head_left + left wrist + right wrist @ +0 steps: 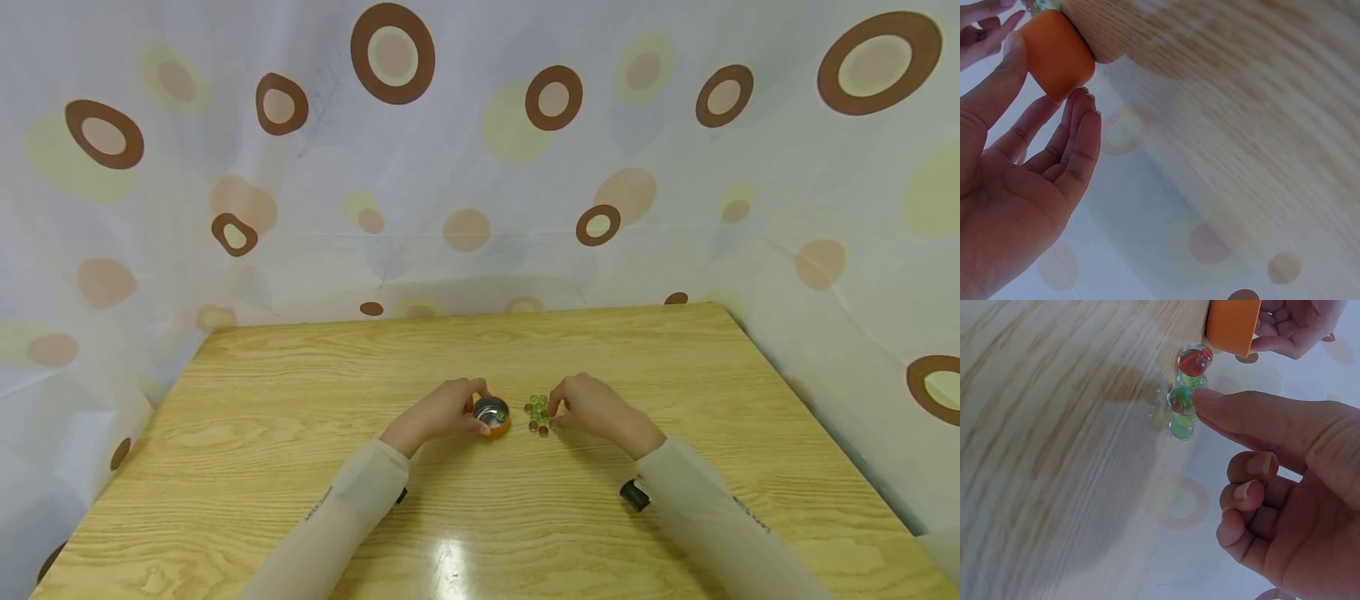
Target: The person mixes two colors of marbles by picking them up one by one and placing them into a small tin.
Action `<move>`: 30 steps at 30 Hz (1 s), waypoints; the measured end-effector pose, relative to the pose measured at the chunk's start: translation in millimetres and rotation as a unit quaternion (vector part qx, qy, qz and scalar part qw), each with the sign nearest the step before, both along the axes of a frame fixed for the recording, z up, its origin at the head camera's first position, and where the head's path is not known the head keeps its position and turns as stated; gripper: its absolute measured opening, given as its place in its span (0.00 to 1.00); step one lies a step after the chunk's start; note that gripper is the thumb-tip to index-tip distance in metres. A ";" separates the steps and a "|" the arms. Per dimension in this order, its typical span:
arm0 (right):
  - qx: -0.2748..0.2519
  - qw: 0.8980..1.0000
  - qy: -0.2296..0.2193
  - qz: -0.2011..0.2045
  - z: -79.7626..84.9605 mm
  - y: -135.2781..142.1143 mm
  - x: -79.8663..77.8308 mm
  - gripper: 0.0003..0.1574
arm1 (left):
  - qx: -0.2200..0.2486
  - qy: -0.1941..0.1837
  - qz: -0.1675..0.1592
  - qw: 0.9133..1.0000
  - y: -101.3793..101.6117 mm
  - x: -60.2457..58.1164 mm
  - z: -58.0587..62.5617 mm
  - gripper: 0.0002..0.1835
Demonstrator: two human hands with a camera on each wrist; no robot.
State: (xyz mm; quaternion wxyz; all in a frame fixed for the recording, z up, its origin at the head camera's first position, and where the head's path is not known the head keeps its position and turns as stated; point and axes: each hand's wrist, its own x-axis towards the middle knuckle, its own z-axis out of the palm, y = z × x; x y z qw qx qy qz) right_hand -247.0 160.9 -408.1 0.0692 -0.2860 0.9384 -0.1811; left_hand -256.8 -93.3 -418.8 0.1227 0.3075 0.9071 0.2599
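My left hand (448, 407) steadies a small bowl (492, 418), orange outside and shiny metal inside, thumb on the near side and fingers round the far side. A green marble (502, 414) lies inside it. In the left wrist view the thumb presses the orange wall (1059, 59), with curled fingertips at its lower edge. Right of the bowl is a cluster of glass marbles (537, 407), green, yellowish and red. My right hand (588, 406) reaches into its right side. In the right wrist view thumb and forefinger pinch at a green marble (1180, 400); the forefinger's tip is hidden behind the thumb.
The wooden table (315, 367) carries the bowl and marbles. A white curtain (465, 167) with brown and yellow spots hangs along its back and sides. A black device (635, 495) shows under the right wrist.
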 end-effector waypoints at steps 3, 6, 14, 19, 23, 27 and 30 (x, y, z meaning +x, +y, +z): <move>0.005 1.000 0.006 -0.002 -1.4 -0.1 0.5 0.01 | 0.001 0.003 -0.004 1.000 -0.3 0.3 0.5 0.20; 0.005 1.000 0.005 -0.006 -2.6 0.1 1.4 0.01 | 0.002 0.002 -0.006 1.000 -0.5 1.0 0.8 0.20; 0.013 1.000 0.009 -0.012 -3.2 -1.3 2.2 0.03 | 0.001 -0.004 -0.002 1.000 -0.1 1.1 1.9 0.20; 0.017 1.000 0.009 -0.013 -2.4 -2.5 2.7 0.04 | 0.000 -0.002 -0.002 1.000 -0.1 0.1 0.4 0.20; 0.018 1.000 0.012 -0.014 -3.2 -2.5 3.0 0.04 | 0.002 -0.003 -0.002 1.000 0.2 -0.5 -0.5 0.20; 0.022 1.000 0.014 -0.010 -3.7 -1.5 2.6 0.04 | 0.004 -0.002 -0.007 1.000 0.3 -0.3 -0.3 0.20; 0.024 1.000 0.018 -0.006 -2.0 -0.1 1.5 0.01 | 0.002 -0.001 -0.007 1.000 0.4 -0.2 0.6 0.20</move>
